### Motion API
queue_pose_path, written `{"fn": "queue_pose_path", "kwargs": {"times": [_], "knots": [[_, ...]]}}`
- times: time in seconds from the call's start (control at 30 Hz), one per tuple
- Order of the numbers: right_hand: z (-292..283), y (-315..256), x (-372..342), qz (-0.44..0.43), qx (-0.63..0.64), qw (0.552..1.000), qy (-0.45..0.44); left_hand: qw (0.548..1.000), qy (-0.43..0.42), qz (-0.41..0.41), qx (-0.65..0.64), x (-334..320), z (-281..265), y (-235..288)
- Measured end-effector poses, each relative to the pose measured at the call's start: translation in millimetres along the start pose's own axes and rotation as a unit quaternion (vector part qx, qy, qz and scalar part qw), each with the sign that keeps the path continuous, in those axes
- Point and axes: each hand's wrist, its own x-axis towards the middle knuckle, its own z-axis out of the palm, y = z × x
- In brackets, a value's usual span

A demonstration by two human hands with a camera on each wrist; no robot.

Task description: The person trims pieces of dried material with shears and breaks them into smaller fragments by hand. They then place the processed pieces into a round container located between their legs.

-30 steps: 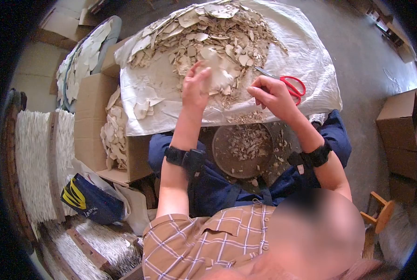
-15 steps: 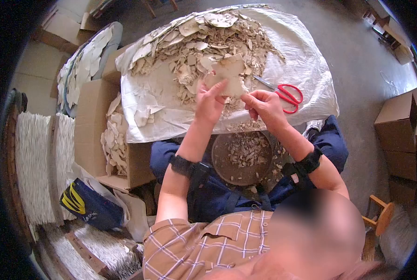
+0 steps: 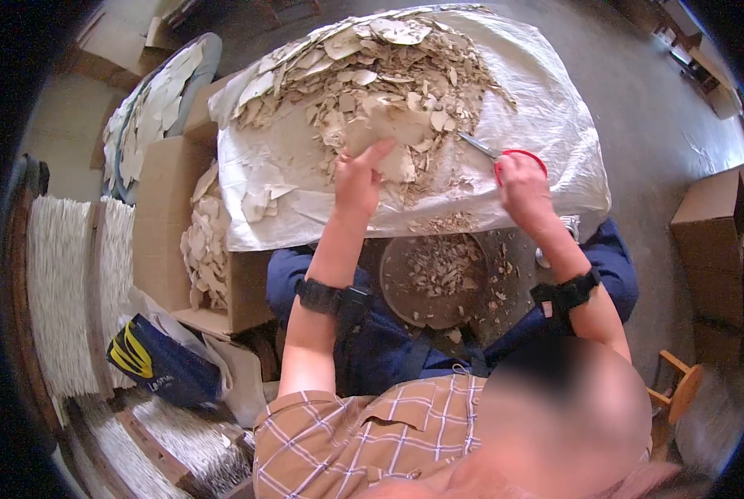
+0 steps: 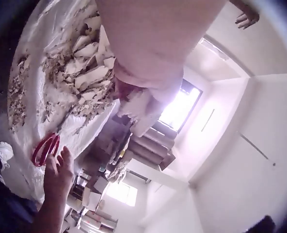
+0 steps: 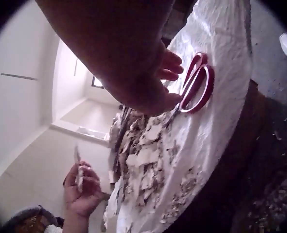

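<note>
My left hand [image 3: 358, 183] pinches a thin, pale, dry flat piece [image 5: 79, 177] between thumb and fingers, raised in front of the heap. My right hand [image 3: 524, 190] is at the red-handled scissors [image 3: 540, 158], its fingers reaching over the handle loops. In the right wrist view, the thumb and fingertips [image 5: 174, 100] come right up to the handles, not curled round them. The scissors lie on the white cloth [image 3: 567, 125], blades towards the heap of pale flakes and broken bits [image 3: 364, 75].
Below the cloth's front edge, between the knees, stands a round pan [image 3: 397, 291] with small scraps. A cardboard box [image 3: 160, 224] of larger pieces is at the left. Beyond it is a round tray [image 3: 210, 62] of flat pieces. A blue bag [image 3: 172, 366] lies near stacked pale sheets.
Half a second ago both hands were together at the flat piece. Since then the right hand has moved right to the scissors; the left has drawn slightly left, still holding the piece.
</note>
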Motion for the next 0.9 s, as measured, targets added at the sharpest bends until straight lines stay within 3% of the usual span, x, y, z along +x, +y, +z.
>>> {"fn": "queue_pose_path", "kwargs": {"times": [0.1, 0.2, 0.27, 0.4, 0.47, 0.53, 0.6, 0.63, 0.73, 0.9], "knots": [[14, 19, -7, 0.021, 0.009, 1.0, 0.013, 0.998, -0.062, 0.007, 0.008, -4, -2, -1], [23, 26, -8, 0.021, -0.036, 0.998, -0.044, 0.993, -0.114, 0.02, -0.015, -4, -3, -4], [34, 32, -5, 0.001, -0.014, 0.999, 0.037, 0.992, -0.126, 0.028, -0.014, -4, -3, -5], [16, 26, -4, 0.007, -0.002, 0.999, 0.046, 0.992, -0.126, 0.027, -0.001, -5, -5, -3], [-3, 15, -7, 0.057, 0.06, 0.996, -0.023, 0.992, -0.121, 0.021, 0.012, -3, -10, 0], [-4, 7, -8, 0.026, 0.087, 0.996, -0.014, 0.991, -0.127, 0.026, 0.03, -1, -16, 6], [-9, -7, -12, -0.018, 0.349, 0.937, 0.008, 0.99, -0.125, 0.035, 0.054, -2, -19, 11], [-18, -14, -13, -0.027, 0.378, 0.925, -0.022, 0.988, -0.128, 0.044, 0.078, -2, -20, 13], [-46, -34, -15, -0.023, 0.352, 0.933, -0.077, 0.981, -0.151, 0.063, 0.108, -2, -22, 11], [-51, -38, -18, -0.047, 0.311, 0.946, -0.078, 0.974, -0.16, 0.055, 0.152, -5, -21, 6]]}}
